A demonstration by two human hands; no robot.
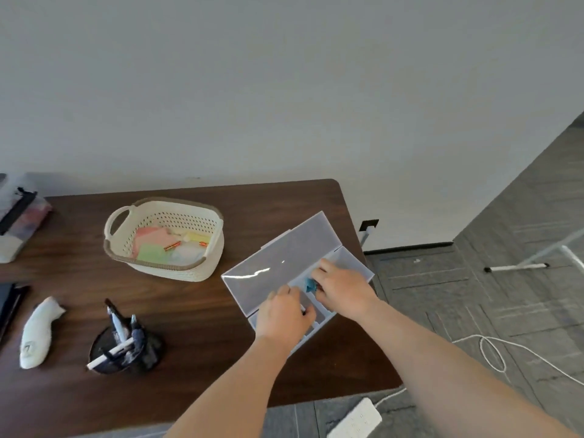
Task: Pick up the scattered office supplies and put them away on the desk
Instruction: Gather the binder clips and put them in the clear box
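Observation:
A clear plastic compartment box (357,263) lies open at the desk's right edge, its lid (278,257) folded back to the left. My right hand (344,287) is over the box's compartments and pinches a small blue item (310,285). My left hand (284,314) rests with curled fingers on the box's near compartments; whether it holds anything is hidden. A cream perforated basket (120,248) with coloured sticky notes (151,245) and orange clips stands behind. A black mesh pen holder (148,352) with pens sits at the front left.
The dark wooden desk (196,327) ends just right of the box. A white stapler-like object (36,333) lies at the left, with a pouch (19,216) at the far left. On the floor are a white power strip (355,420) and cable (493,352).

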